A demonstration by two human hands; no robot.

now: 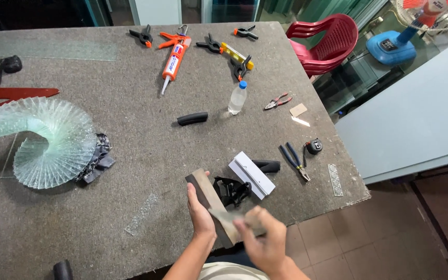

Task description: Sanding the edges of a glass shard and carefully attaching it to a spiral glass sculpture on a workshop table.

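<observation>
Grey and flat, the long sharpening block sits at the near edge of the tabletop, its long axis running from the far left down toward you on the right. Your left hand is clenched around its left side at about the middle, thumb up over the top face, so the block is fully in that grip. Your right hand is at the block's near end, blurred, fingers closed on a thin pale strip that lies across the top face; the strip looks like a small piece of glass, though the blur keeps you from being sure. The right hand is thus nearer the lower end of the block, the left nearer its centre, and the strip lies between them, crossing the block's length at a shallow angle. Just beyond the block lie a black strap clamp and a white rectangular block; to the right of these are blue-handled pliers and a small tape measure. Farther off stand a clear water bottle, an orange caulking gun and, well to the left, a spiral of stacked glass pieces.
</observation>
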